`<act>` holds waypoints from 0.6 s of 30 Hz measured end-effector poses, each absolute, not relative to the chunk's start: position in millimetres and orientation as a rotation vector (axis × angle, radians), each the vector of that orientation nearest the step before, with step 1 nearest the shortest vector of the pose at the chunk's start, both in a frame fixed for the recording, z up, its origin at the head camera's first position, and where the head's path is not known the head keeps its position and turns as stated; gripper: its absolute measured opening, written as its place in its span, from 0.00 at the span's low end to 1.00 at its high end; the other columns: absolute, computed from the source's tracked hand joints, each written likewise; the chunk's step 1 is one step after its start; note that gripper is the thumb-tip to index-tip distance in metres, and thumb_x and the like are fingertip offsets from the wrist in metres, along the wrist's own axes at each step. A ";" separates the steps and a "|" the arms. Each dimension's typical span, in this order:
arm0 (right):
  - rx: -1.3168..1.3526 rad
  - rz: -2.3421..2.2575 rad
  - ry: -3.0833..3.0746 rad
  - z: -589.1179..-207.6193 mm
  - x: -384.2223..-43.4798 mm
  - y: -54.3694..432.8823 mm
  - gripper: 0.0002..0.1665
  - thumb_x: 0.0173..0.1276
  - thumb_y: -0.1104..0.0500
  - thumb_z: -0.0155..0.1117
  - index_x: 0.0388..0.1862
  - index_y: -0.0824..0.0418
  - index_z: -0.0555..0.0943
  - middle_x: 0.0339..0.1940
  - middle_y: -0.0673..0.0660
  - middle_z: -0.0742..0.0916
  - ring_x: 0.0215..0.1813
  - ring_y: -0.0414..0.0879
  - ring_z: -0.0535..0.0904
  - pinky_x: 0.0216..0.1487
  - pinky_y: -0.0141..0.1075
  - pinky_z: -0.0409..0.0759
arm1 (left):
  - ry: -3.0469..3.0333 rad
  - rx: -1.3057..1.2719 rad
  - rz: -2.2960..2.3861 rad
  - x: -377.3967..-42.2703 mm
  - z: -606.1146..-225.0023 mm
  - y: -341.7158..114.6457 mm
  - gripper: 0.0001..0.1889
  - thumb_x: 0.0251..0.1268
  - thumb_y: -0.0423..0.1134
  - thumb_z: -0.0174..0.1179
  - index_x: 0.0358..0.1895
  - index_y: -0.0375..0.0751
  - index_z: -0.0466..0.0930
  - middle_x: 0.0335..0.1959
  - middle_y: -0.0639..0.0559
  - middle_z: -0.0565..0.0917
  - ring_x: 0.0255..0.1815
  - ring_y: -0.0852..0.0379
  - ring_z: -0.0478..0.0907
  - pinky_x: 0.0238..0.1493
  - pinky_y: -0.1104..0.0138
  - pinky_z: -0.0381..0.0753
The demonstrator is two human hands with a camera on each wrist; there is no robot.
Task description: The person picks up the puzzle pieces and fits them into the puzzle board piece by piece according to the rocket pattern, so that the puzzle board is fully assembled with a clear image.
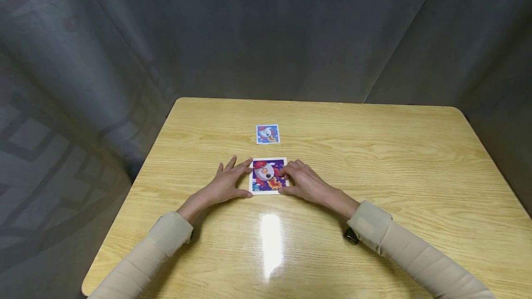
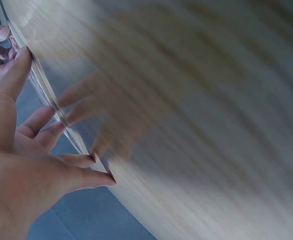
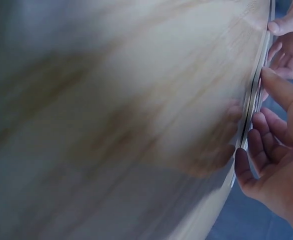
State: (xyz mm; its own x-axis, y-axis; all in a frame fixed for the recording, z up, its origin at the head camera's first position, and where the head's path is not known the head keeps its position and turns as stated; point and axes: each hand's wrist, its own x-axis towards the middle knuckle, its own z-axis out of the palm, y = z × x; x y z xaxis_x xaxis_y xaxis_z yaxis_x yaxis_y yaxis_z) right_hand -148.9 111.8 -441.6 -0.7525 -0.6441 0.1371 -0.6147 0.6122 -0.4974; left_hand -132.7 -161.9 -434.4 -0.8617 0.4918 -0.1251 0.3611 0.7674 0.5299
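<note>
A square picture board (image 1: 264, 176) with a white border lies flat on the table, showing a round white cartoon figure with red parts on purple. On its left side is my left hand (image 1: 226, 183), fingers spread, with thumb and forefinger at the border. My right hand (image 1: 305, 181) is at the right side, its fingers bent over the picture's edge and its thumb by the lower right corner. In the right wrist view, that thumb (image 3: 274, 77) touches the board's near edge, while the other fingers curl loosely beside it. Both wrist views show the board almost edge-on.
A smaller card (image 1: 268, 134) with a similar picture lies just beyond the board. The wooden table (image 1: 395, 160) has rounded corners and a bright glare spot near its front. Grey curtains (image 1: 266, 36) hang behind and around it.
</note>
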 end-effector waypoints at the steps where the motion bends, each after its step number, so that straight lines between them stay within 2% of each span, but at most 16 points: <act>1: -1.082 -0.823 2.769 -441.5 -148.9 111.7 0.26 0.54 0.49 0.75 0.47 0.61 0.82 0.36 0.50 0.81 0.40 0.43 0.72 0.45 0.38 0.73 | 2.708 0.667 0.733 -132.7 -434.4 -162.0 0.37 0.54 0.53 0.69 0.66 0.43 0.70 0.77 0.49 0.54 0.76 0.35 0.38 0.67 0.33 0.34; 18: -1.080 -0.848 2.761 -442.8 -150.6 111.6 0.23 0.56 0.50 0.74 0.47 0.60 0.82 0.38 0.51 0.81 0.41 0.44 0.72 0.44 0.39 0.73 | 2.694 0.653 0.754 -133.4 -435.5 -162.3 0.38 0.54 0.53 0.70 0.67 0.43 0.68 0.77 0.51 0.53 0.77 0.37 0.36 0.68 0.34 0.32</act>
